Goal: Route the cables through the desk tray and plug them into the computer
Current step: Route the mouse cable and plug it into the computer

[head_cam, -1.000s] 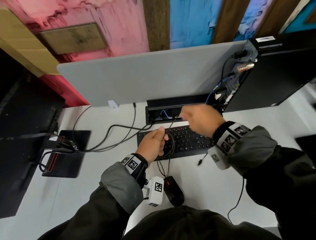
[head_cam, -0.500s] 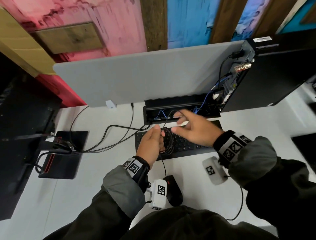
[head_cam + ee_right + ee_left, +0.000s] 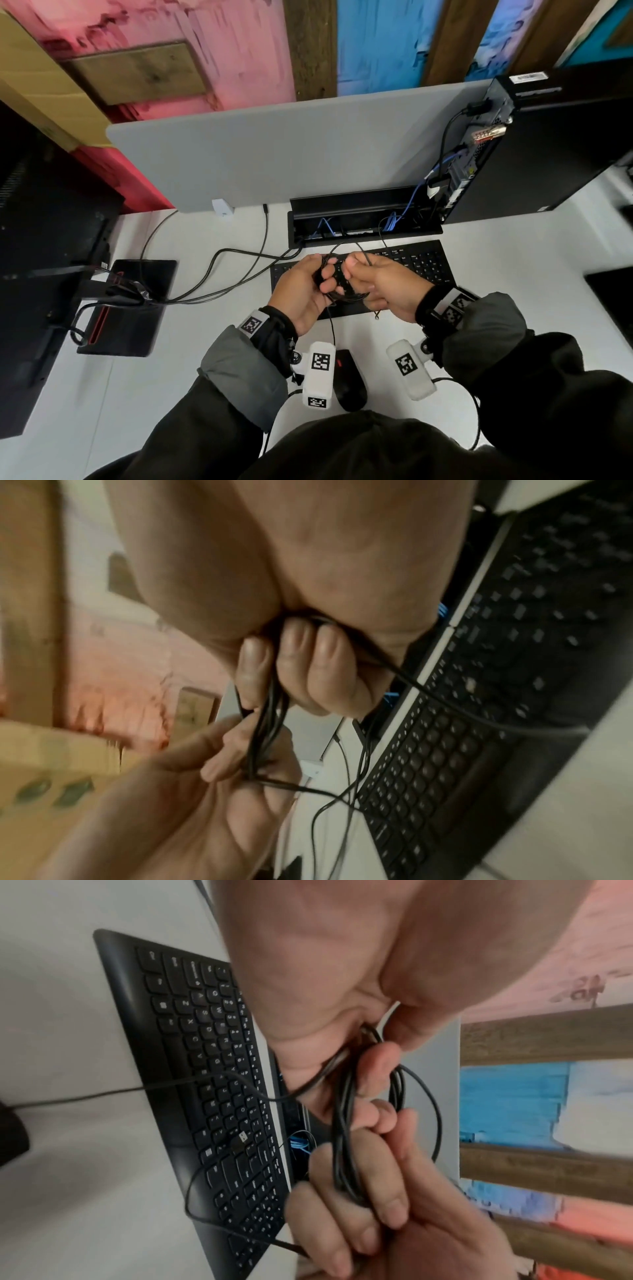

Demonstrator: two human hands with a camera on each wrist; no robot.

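A thin black cable coil (image 3: 342, 289) hangs between my two hands above the black keyboard (image 3: 423, 263). My left hand (image 3: 323, 279) grips the coil's left side, fingers curled round the loops (image 3: 342, 1137). My right hand (image 3: 358, 274) grips the right side, its fingers (image 3: 301, 653) closed over the strands (image 3: 263, 737). The cable's USB plug (image 3: 240, 1141) dangles free over the keys. One strand runs down to the black mouse (image 3: 349, 380). The open desk tray (image 3: 363, 205) lies just beyond the keyboard, with blue cables inside. The black computer (image 3: 548, 144) stands at the far right, its rear ports facing the tray.
A grey divider panel (image 3: 291, 154) closes off the desk's far edge. A monitor (image 3: 44, 240) on its stand base (image 3: 130, 308) fills the left, and black cables (image 3: 222, 274) run from it into the tray. A dark object (image 3: 613, 301) sits at the right edge.
My right hand has drawn back from near the tray to the left hand and now grips the coil too. Both hands have come together over the keyboard.
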